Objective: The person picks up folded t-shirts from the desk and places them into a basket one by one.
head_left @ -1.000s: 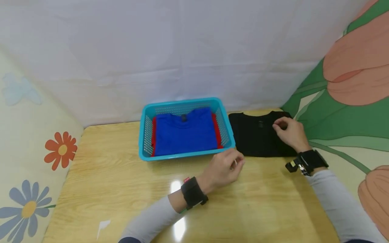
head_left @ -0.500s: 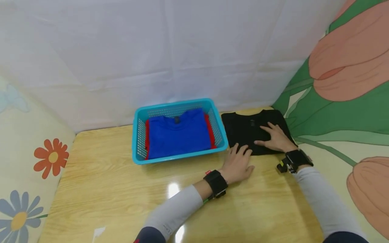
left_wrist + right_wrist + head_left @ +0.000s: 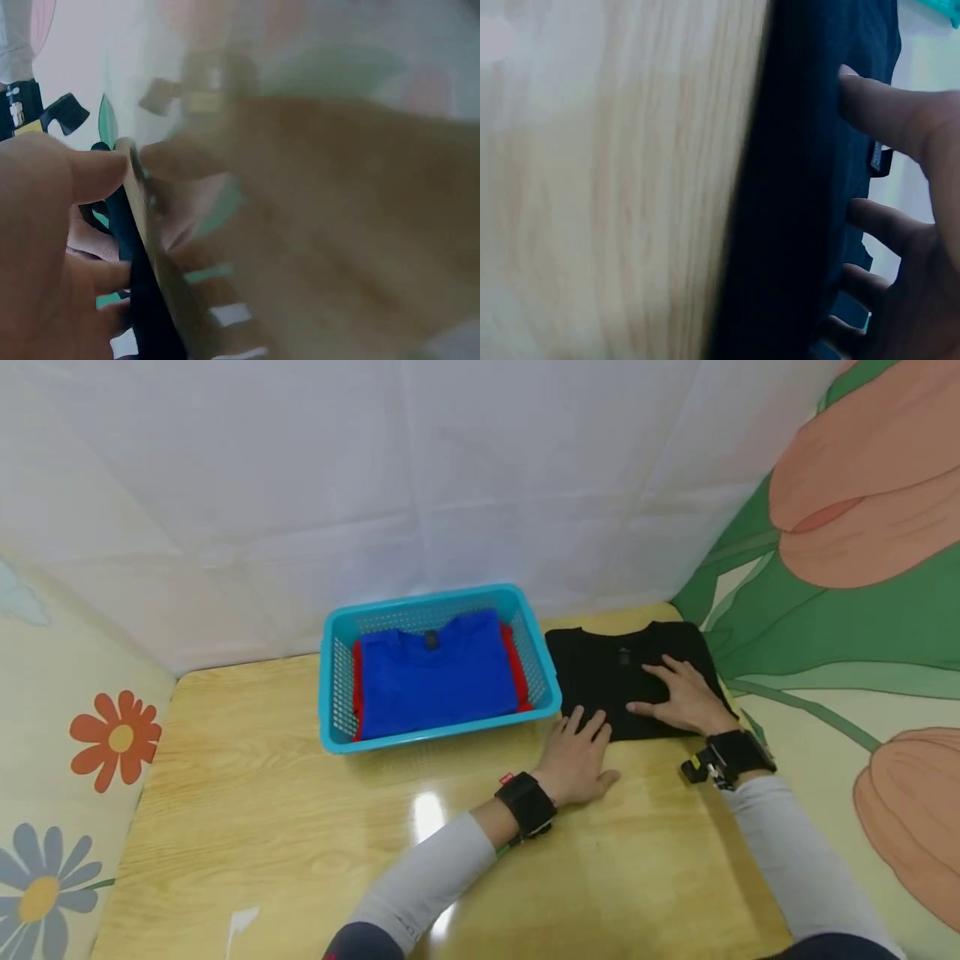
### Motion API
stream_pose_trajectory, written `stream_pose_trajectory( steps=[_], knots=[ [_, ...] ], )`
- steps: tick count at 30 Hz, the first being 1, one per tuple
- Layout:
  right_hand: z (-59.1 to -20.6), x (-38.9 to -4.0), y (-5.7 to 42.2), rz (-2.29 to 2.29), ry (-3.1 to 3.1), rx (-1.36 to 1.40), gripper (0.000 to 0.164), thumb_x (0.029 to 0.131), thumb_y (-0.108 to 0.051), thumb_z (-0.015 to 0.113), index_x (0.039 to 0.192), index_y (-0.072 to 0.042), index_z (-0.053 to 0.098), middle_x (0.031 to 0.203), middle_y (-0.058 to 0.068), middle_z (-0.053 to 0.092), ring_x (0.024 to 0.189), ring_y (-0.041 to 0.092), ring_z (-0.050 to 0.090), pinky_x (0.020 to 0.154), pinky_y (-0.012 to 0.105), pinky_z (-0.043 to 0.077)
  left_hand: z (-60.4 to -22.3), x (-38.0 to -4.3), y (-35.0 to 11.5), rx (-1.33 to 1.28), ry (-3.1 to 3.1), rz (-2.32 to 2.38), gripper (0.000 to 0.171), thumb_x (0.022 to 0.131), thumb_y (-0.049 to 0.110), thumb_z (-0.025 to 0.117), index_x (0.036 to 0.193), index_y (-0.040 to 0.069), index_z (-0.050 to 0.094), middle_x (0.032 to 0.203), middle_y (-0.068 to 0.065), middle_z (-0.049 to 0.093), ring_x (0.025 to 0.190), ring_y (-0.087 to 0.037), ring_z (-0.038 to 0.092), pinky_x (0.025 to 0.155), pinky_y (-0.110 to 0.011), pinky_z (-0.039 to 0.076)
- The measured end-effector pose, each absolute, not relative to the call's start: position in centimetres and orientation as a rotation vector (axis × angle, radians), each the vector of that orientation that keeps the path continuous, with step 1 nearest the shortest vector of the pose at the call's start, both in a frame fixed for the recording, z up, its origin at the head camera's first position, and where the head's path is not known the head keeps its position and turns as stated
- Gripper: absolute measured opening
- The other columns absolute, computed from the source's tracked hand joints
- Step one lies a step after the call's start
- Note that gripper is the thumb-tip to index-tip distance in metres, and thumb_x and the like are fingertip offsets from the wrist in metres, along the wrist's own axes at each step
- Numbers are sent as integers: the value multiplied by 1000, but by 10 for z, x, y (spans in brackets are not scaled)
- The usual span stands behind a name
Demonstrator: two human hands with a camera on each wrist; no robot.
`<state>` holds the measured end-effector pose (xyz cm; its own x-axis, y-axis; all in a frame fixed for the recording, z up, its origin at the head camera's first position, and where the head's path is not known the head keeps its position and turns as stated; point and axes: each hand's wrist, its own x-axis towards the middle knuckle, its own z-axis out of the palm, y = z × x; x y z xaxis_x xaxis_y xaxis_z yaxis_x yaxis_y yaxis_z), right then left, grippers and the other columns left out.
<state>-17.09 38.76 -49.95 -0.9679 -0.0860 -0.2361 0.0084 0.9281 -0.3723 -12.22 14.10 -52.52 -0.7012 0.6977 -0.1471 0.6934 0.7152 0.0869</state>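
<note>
A folded black T-shirt (image 3: 600, 668) lies flat on the table at the back right in the head view, neckline toward the wall. My left hand (image 3: 573, 762) has its fingers spread, fingertips on the shirt's near left corner and thumb over the wood. Farther right, my right hand (image 3: 684, 700) rests its spread fingertips on the shirt's right part. The right wrist view shows that hand (image 3: 915, 217) with fingertips touching the dark cloth (image 3: 802, 187). In the left wrist view, the left hand (image 3: 45, 240) is beside the shirt's dark edge (image 3: 146, 300).
A turquoise plastic basket (image 3: 442, 735) stands left of the black shirt, close against it. Inside lies a folded blue T-shirt (image 3: 442, 681) over red cloth (image 3: 516, 668). A white sheet (image 3: 375, 485) hangs behind the wooden table (image 3: 247, 793); a flower-printed wall (image 3: 840, 643) borders the right side.
A second ago both hands had thumb and fingers drawn together; they have since spread. The left hand moved slightly right and onto the shirt's near edge. Over the last half second both hands stayed nearly still.
</note>
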Motion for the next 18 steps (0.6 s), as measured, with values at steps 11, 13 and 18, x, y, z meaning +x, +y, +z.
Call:
stream_pose_trajectory(
  steps=[11,13,18],
  knots=[
    [-498,-148,377,-536,2844,-50,101,85,-63,70,155,-1,32,162,33,7,144,61,3,107,79,12,-510,-100,137,1127,2667,-223,82,94,75,38,160,29,25,167,4,16,152,-30,16,120,-42,28],
    [-499,-142,376,-541,2840,-46,102,85,-64,70,155,-2,32,162,33,7,144,62,2,107,79,12,-508,-96,137,1137,2660,-236,81,93,76,38,159,30,27,166,3,19,151,-30,19,118,-42,30],
    [-498,-128,373,-545,2849,-62,101,85,-63,70,155,-1,33,161,34,8,143,63,3,105,80,13,-506,-87,136,1190,2668,-236,73,93,74,42,154,34,36,162,3,27,145,-28,28,115,-43,34]
  ],
)
